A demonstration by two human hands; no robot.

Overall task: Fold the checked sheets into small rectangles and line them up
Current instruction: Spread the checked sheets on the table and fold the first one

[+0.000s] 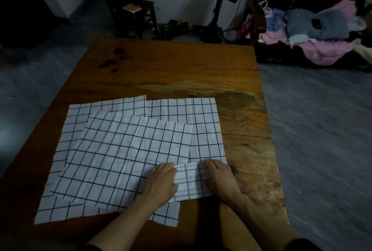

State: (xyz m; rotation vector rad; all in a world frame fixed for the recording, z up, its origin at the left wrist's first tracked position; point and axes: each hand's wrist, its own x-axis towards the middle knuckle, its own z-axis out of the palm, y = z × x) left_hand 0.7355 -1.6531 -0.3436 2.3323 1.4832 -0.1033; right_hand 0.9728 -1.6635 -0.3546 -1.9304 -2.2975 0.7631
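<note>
Several white sheets with black checks lie overlapping on the wooden table (181, 69). The top unfolded sheet (124, 158) lies skewed over a left sheet (80, 115) and a back right sheet (203, 117). Near the front right lies a small folded checked rectangle (190, 182). My left hand (162, 182) presses flat on its left edge, fingers straight. My right hand (218, 178) presses flat on its right edge. Both hands rest palm down on the folded piece.
A dark wooden stool (138, 17) stands behind the table's far left corner. A pile of pink and grey clothes (314, 33) lies at the back right, and a dark stand (216, 9) rises by the wall. Grey floor surrounds the table.
</note>
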